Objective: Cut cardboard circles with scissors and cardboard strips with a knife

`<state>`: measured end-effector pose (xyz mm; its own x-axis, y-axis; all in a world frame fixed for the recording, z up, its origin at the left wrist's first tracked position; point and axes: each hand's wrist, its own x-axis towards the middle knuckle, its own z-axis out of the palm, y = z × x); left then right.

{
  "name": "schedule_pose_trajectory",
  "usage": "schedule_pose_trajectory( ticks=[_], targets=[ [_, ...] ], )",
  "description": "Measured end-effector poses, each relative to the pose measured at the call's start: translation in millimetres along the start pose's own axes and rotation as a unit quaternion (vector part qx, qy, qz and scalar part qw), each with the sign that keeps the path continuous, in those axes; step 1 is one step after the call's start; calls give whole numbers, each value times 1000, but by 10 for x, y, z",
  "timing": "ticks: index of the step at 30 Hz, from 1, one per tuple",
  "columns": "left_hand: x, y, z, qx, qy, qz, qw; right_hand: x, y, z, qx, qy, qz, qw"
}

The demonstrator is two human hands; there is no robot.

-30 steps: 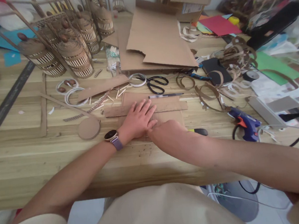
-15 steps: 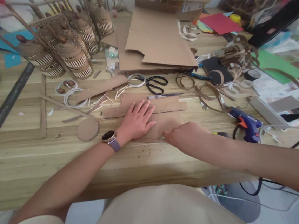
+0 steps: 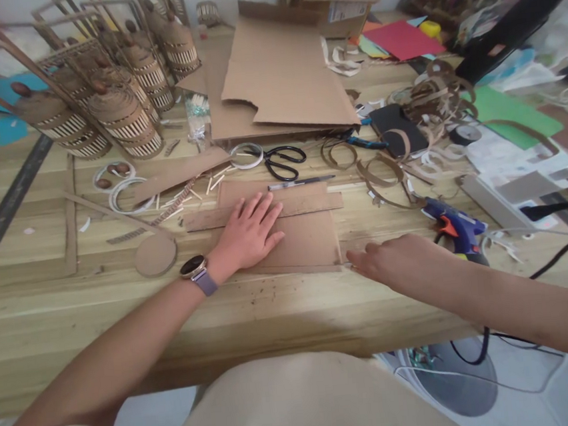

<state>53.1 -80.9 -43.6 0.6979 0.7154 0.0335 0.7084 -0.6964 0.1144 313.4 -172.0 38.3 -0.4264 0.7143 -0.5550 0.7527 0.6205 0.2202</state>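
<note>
My left hand (image 3: 252, 233) lies flat, fingers spread, on a rectangular sheet of brown cardboard (image 3: 311, 237). Under its fingers a narrow cardboard strip (image 3: 313, 203) crosses the sheet. My right hand (image 3: 389, 262) is closed around a utility knife (image 3: 462, 258), mostly hidden by the hand and forearm; a bit of its yellow and dark handle shows behind the wrist. The thin blade tip points left, just beyond the sheet's near right corner. A line runs along the sheet's near edge. Above the strip rests a pen (image 3: 301, 182).
Black-handled scissors (image 3: 284, 163), tape rolls (image 3: 247, 155) and a cardboard disc (image 3: 155, 255) lie around the sheet. A blue glue gun (image 3: 456, 223) sits right, near cables. Large cardboard pieces (image 3: 285, 72) and several lantern-like bamboo models (image 3: 127, 124) stand behind.
My right hand has moved right along the sheet's near edge with the knife, past its right corner. My left hand stays pressed on the cardboard. The view has shifted slightly.
</note>
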Motion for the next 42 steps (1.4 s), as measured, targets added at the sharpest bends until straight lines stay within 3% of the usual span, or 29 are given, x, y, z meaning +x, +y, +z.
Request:
schedule_pose_trajectory(
  ticks=[14, 20, 23, 25, 27, 32, 36, 42],
  targets=[
    [-11, -17, 19, -4, 16, 8, 1000, -41, 143, 359, 84, 29, 13, 996],
    [-1, 6, 6, -2, 13, 3, 1000, -127, 384, 485, 81, 33, 1, 996],
    [2, 22, 0, -3, 15, 2, 1000, -114, 440, 378, 82, 29, 1, 996],
    [-1, 25, 5, -2, 20, 3, 1000, -39, 336, 216, 85, 51, 1, 995],
    [-4, 20, 14, 0, 25, 3, 1000, 93, 124, 14, 88, 82, 5, 993],
    [-6, 0, 44, 0, 35, 4, 999, 486, -455, -373, 82, 83, -23, 993],
    [-1, -6, 63, 0, 38, 5, 999, 653, -625, -425, 75, 91, -28, 993],
    [2, -4, 64, -4, 41, 9, 999, 666, -626, -424, 61, 86, -23, 994]
  ],
)
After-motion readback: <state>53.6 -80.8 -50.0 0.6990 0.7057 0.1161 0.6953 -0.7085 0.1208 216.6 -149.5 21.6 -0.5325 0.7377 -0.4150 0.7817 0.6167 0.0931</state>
